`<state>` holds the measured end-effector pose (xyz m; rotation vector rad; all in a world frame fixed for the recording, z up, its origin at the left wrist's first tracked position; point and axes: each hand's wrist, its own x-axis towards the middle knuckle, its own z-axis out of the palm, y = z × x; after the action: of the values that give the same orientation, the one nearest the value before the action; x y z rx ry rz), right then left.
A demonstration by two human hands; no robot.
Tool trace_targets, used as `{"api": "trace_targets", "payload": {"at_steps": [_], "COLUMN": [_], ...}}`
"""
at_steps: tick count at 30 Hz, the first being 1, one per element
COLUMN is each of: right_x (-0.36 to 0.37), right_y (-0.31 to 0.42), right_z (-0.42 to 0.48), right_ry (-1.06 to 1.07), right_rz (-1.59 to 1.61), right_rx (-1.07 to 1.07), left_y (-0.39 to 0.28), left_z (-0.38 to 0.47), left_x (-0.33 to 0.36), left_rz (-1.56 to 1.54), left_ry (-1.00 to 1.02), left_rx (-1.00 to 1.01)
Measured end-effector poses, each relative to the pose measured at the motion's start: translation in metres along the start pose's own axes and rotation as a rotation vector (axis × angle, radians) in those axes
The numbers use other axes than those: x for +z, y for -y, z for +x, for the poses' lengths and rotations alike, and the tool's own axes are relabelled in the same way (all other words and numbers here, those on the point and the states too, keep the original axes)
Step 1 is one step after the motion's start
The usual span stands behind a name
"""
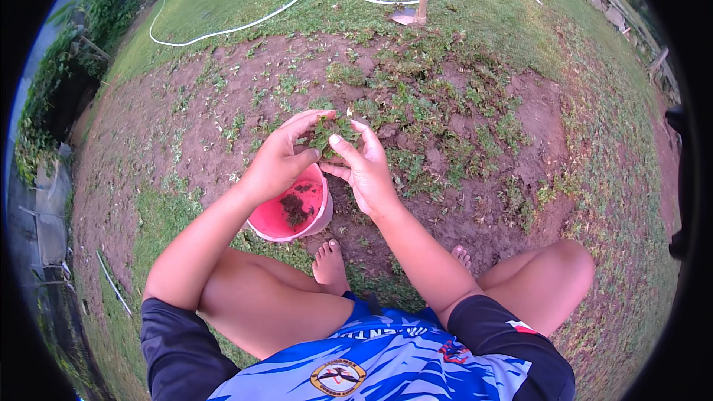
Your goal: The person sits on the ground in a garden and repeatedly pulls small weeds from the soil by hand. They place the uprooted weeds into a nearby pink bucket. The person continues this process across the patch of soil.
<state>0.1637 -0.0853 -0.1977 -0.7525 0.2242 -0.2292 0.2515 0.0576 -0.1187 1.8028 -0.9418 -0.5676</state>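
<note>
A small clump of green leafy plants (328, 132) is held up between my two hands, over the far rim of a pink bucket. My left hand (287, 147) grips it from the left, thumb and fingers curved round it. From the other side my right hand (359, 164) has its thumb and fingertips at the leaves. Just below them the pink bucket (269, 217) stands on the ground between my arms. Dark clods of soil (294, 209) lie inside it. The clump's underside is mostly hidden by my fingers.
Uprooted plants (434, 106) lie strewn over bare soil (184, 86) ahead. Beyond, a wooden-handled digging tool (411, 15) stands with its metal blade at the ground, near a white hose (267, 18) on the grass. My bare foot (330, 264) is close to the bucket. A stone border (599, 3) runs at the far right.
</note>
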Motion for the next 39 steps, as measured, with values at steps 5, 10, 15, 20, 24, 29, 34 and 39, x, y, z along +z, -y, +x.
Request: {"api": "trace_targets", "payload": {"at_steps": [5,10,15,20,24,29,34,39], "right_x": [-0.007,-0.009,-0.006,-0.018,-0.07,-0.214,-0.41,-0.538], "right_y": [0.004,0.003,0.032,0.125,0.245,0.338,0.292,0.203], "right_z": [0.002,0.005,0.005,0.028,0.024,-0.079,-0.223,-0.341], "right_ry": [-0.04,-0.03,0.086,0.163,0.301,-0.013,-0.566,-0.752], "right_rz": [-0.116,-0.219,-0.51,-0.919,-1.635,-1.789,-1.3,-1.176], "right_rx": [-0.171,-0.324,-0.471,-0.759,-0.856,-0.284,0.362,0.963], "left_y": [0.004,0.016,0.013,0.003,0.015,0.07,0.157,0.197], "left_z": [0.003,-0.001,-0.002,-0.008,-0.011,-0.012,-0.013,-0.023], "left_x": [0.01,0.018,0.016,0.004,-0.023,-0.066,-0.098,-0.112], "left_rz": [-0.102,-0.458,-0.197,-0.123,-0.008,0.433,0.94,0.863], "left_ry": [-0.183,-0.152,-0.054,-0.12,-0.076,0.15,0.279,0.498], "left_rx": [-0.152,-0.287,-0.285,-0.246,-0.34,-0.409,-0.381,-0.525]}}
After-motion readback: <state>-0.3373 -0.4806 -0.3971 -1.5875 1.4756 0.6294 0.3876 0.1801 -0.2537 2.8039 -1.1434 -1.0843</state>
